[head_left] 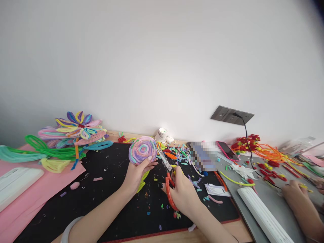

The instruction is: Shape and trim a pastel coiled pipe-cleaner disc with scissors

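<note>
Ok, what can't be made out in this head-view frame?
- Blurred patch on the table: pixelated, so whatever lies there is unreadable.
- Scissors tips: whether they touch the pipe-cleaner spiral held by the left hand is too small to tell.
- Another person's hand: cut off by the right edge.

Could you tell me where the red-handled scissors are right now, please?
In the head view, the scissors are in the right hand over the black mat, blades pointing at the spiral disc held by the left hand.
</note>
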{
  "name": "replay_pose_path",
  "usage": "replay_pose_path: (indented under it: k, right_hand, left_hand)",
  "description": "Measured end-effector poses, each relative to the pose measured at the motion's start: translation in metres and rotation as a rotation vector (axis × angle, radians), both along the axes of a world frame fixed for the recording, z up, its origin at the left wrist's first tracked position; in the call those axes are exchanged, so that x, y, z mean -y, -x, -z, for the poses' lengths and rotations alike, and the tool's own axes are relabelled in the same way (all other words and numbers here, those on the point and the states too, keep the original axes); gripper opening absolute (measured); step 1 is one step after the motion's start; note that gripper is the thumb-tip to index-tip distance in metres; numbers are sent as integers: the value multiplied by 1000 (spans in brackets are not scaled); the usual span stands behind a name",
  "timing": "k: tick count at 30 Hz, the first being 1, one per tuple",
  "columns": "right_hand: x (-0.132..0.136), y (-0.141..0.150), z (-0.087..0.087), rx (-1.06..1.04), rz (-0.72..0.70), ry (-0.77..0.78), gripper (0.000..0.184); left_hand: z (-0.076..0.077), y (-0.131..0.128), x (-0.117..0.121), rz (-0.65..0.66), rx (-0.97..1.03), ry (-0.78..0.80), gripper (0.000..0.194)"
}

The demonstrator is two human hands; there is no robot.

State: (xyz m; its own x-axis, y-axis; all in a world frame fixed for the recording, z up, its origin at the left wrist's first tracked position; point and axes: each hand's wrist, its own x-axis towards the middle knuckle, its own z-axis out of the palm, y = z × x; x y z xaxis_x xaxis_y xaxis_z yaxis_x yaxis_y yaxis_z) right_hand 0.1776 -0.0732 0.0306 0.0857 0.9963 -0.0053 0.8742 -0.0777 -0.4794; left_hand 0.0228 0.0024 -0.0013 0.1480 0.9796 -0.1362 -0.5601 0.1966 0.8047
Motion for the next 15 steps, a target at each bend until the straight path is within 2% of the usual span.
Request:
replay_pose_path:
  k: [5,15]
  right_hand:
    - [2,5,4,166,29,-10,28]
    - [-2,10,12,343,60,-1,29]
  left_hand:
    - [-3,-1,3,24,31,-5,42]
    - [5,-6,7,82,-53,-81,44]
